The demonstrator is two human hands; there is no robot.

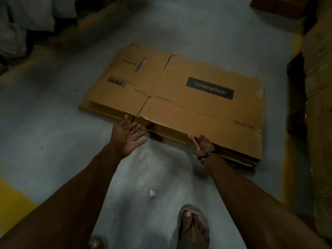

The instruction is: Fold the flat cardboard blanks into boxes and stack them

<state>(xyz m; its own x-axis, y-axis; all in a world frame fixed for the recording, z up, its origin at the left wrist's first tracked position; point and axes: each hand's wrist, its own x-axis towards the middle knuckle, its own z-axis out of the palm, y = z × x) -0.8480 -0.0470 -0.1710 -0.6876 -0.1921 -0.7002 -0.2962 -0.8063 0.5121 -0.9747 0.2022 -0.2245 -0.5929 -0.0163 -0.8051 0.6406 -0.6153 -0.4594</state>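
A pile of flat brown cardboard blanks lies on the grey floor, the top blank (179, 97) printed with a black "Crompton" label. My right hand (202, 144) grips the near edge of the top blank, fingers tucked under it, and that edge is lifted slightly off the pile. My left hand (128, 135) hovers open, fingers spread, just short of the near edge by the slit between two flaps. It touches nothing that I can make out.
Brown cartons (319, 87) are stacked along the right. Pale sacks (19, 24) sit at the far left. Yellow floor markings (12, 200) run at left and right. A small crumpled scrap (152, 194) lies near my sandalled foot (193, 229).
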